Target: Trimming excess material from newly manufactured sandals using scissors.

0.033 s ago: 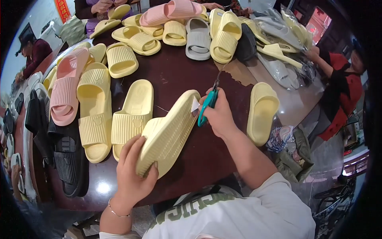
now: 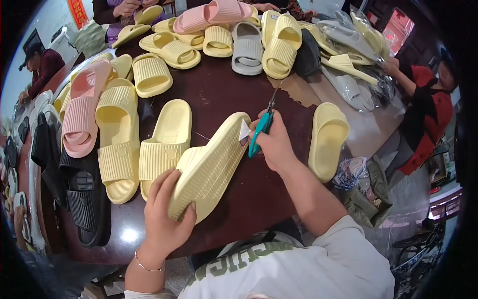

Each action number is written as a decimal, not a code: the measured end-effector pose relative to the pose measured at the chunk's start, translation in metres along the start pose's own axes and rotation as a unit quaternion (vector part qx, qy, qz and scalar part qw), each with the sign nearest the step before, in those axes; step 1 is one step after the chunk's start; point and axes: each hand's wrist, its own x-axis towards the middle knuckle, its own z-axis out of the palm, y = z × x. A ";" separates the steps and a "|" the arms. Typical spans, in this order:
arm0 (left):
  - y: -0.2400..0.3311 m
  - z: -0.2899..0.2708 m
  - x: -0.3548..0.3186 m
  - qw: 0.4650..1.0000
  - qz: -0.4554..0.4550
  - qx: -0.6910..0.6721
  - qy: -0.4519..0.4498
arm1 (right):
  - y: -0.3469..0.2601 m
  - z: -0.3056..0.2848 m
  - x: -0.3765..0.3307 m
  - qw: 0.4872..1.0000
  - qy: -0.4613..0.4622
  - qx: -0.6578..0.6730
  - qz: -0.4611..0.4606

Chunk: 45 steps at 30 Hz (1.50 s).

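Note:
My left hand (image 2: 167, 217) is closed round the heel end of a pale yellow slipper (image 2: 211, 167), tilted so its ribbed sole faces up to the right. My right hand (image 2: 276, 144) grips teal-handled scissors (image 2: 260, 134), their dark blades pointing away from me. A small white piece (image 2: 244, 130), perhaps paper, shows between the slipper's far end and my right fingertips; I cannot tell whether it is stuck on or pinched. Just left of the held slipper lies another yellow slipper (image 2: 174, 124), strap up. One more yellow slipper (image 2: 328, 142) rests to the right of my right hand.
Slippers ring the dark red table (image 2: 219, 94): pink (image 2: 82, 109), black (image 2: 84, 199), grey (image 2: 247, 50) and several yellow. Bagged slippers (image 2: 348, 40) pile at the far right, near a person in red and black (image 2: 428, 114). Crumpled cloth (image 2: 363, 184) sits at the right edge. Others work behind.

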 end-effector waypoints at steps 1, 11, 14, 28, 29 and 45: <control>-0.001 0.000 0.000 1.000 -0.011 -0.004 0.006 | 0.000 -0.001 0.000 1.000 0.000 0.000 0.000; -0.007 0.001 0.000 0.998 -0.058 -0.001 0.012 | -0.047 -0.041 -0.035 0.961 -0.034 0.276 0.007; -0.008 0.002 0.000 0.999 -0.047 0.001 0.002 | -0.078 -0.072 -0.072 0.984 -0.138 0.085 -0.072; -0.003 0.006 -0.004 0.998 -0.058 0.009 -0.003 | -0.094 -0.192 -0.133 0.821 0.149 -0.551 0.019; -0.004 0.006 -0.004 0.998 -0.062 -0.002 -0.004 | -0.087 -0.195 -0.129 0.832 0.144 -0.536 0.026; -0.009 -0.002 -0.002 0.999 0.008 -0.013 0.035 | -0.086 -0.126 -0.127 0.817 0.205 -0.520 -0.141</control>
